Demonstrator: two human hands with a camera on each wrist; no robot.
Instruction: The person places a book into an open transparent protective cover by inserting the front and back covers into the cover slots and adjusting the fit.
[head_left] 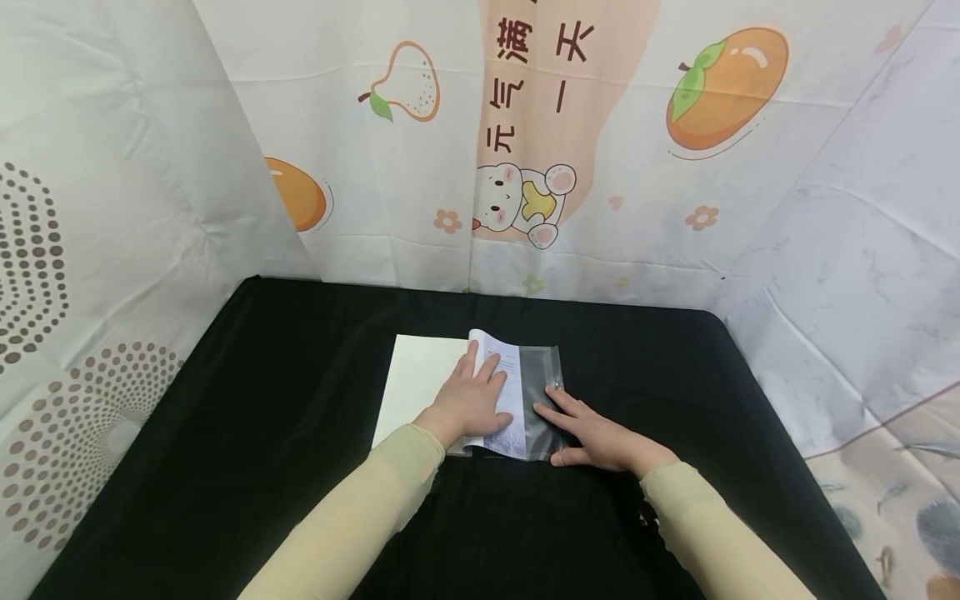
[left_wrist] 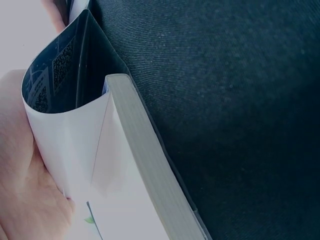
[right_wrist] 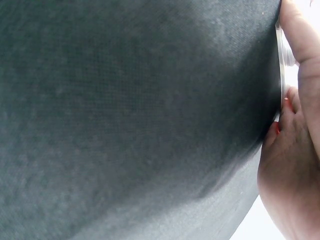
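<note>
A book with a blank cream page (head_left: 416, 387) lies on the black-covered table. Its pale printed cover flap (head_left: 510, 437) spreads to the right, over a clear plastic sleeve (head_left: 536, 371). My left hand (head_left: 468, 402) rests on the flap with fingers spread. In the left wrist view the flap (left_wrist: 65, 145) bows up from the thick page block (left_wrist: 142, 155), and QR codes show on its dark side. My right hand (head_left: 596, 433) touches the sleeve's right edge with fingers extended. In the right wrist view, that hand (right_wrist: 290, 160) is partly cut off at the frame edge.
Black cloth (head_left: 300, 375) covers the table around the book. A white curtain (head_left: 420, 183) with fruit and bear prints hangs behind the far edge. More pale curtains hang at the left and right sides.
</note>
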